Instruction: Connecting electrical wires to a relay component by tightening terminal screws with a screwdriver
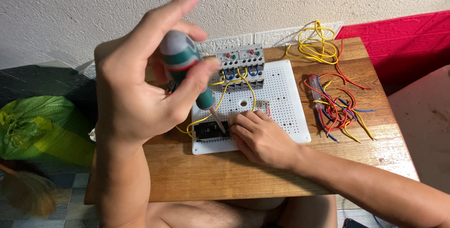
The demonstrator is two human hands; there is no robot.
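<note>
At centre left of the frame, the left hand point(136, 87) is clamped around the green, grey and red handle of a screwdriver point(187, 68), whose metal tip is set down onto a small black terminal block point(212, 130). Just right of it, the right hand point(262, 136) is laid flat, fingers together, touching the block's edge. Both are seen on a white perforated plastic board point(286, 97) resting on a wooden table point(225, 176). Grey contactor modules point(240, 59) are mounted at the board's top, with yellow wires point(234, 89) run down to the block. Loose coloured wires point(337, 108) are scattered to the right.
</note>
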